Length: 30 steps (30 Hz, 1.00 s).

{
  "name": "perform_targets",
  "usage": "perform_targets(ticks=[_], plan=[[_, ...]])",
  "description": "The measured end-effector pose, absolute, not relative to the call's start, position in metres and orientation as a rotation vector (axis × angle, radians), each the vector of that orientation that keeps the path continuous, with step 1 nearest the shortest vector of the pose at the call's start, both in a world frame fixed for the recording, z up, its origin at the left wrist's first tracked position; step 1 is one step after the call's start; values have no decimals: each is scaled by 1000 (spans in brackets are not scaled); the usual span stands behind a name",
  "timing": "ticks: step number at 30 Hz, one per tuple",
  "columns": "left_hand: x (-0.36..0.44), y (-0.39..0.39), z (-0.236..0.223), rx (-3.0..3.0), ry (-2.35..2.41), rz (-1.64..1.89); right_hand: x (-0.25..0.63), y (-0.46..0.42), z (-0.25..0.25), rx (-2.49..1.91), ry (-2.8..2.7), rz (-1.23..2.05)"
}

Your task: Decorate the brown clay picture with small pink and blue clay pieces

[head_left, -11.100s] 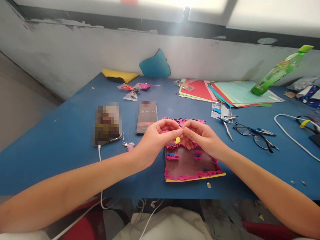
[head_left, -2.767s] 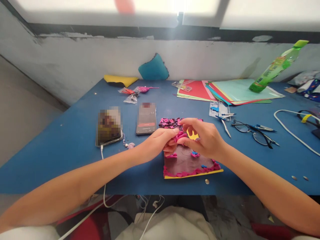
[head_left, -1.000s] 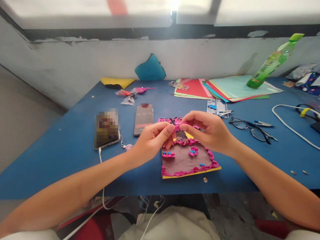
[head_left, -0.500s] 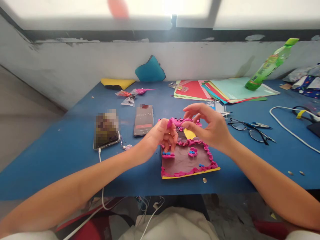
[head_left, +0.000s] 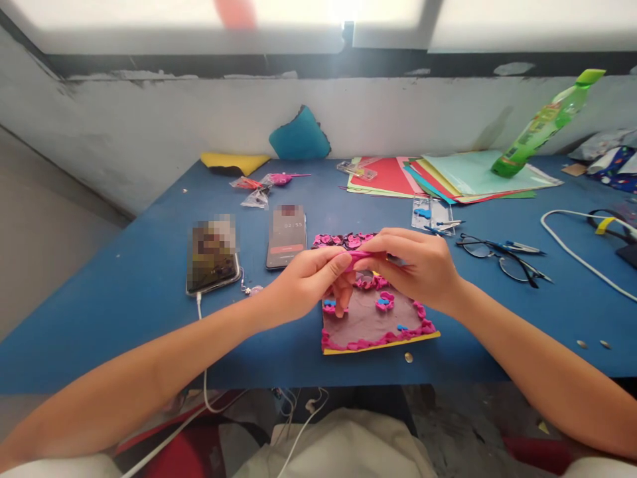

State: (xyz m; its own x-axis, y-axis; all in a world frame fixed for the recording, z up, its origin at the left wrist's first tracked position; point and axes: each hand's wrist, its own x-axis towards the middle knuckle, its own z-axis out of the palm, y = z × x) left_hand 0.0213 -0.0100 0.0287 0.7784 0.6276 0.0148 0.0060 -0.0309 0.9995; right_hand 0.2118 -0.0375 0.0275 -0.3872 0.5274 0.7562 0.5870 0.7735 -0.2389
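Observation:
Between both hands is a strip of pink modelling clay [head_left: 357, 257], held above the decorated board. My left hand [head_left: 318, 271] pinches its left end between thumb and forefinger, with other fingers hanging over the board. My right hand [head_left: 415, 262] is closed on the right end, thumb below and fingers on top. Underneath lies a brown clay-covered board [head_left: 365, 326] with a ruffled pink border and a yellow front edge. A pink and blue clay flower [head_left: 385, 302] sits on it. Pink and dark petals [head_left: 343, 240] crowd its far end; the hands hide its middle.
Left stand a phone showing a timer [head_left: 287, 239] and a charging phone [head_left: 213, 255]. Right are eyeglasses [head_left: 497, 255], a compass set case [head_left: 432, 214] and a white cable [head_left: 562, 255]. Coloured paper [head_left: 478, 178] and a green bottle [head_left: 547, 126] are behind.
The pink clay appeared between my hands after the oldest frame. Half a second ago my right fingers were spread and raised; now they have come down and closed on the clay strip.

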Motion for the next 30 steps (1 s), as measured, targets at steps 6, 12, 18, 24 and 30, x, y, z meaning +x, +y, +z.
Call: perform_targets(ticks=[6,12,18,24,30], plan=[[20,-11,31,1494,568,573,226,-29,35,-969,-2069,-214],[22,-5,27,1441,588,568,238,-17,29,-1181,-1916,-540],[29,0,22,1370,627,531,223,-31,30,-923,-2122,-536],[23,-3,23,1385,518,575,211,-35,21,-857,-2150,-267],[16,-5,27,1413,389,623,212,-30,15,-973,-2150,174]])
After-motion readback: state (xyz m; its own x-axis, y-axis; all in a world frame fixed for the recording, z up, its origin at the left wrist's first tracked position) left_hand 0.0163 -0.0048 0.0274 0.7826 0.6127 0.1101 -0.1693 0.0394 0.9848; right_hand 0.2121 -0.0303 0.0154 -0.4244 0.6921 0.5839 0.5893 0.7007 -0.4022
